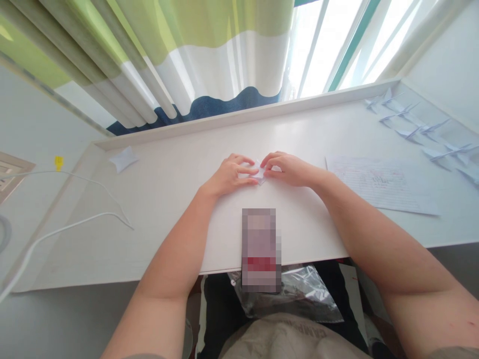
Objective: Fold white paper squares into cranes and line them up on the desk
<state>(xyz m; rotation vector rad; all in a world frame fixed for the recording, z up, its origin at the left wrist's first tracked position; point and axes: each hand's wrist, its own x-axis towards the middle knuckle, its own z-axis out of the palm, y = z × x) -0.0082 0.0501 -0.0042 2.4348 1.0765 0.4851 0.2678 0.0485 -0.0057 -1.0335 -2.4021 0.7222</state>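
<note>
A small folded piece of white paper (259,173) lies on the white table (168,199) between my two hands. My left hand (228,175) has its fingers curled and pinches the paper's left side. My right hand (288,168) pinches the right side with bent fingertips. Most of the paper is hidden under the fingers.
A blurred phone (261,249) lies at the table's near edge. A printed sheet (381,184) lies to the right, with several folded paper cranes (419,130) beyond it. Another folded paper (123,158) sits far left. White cables (67,224) run on the left. Curtains hang behind.
</note>
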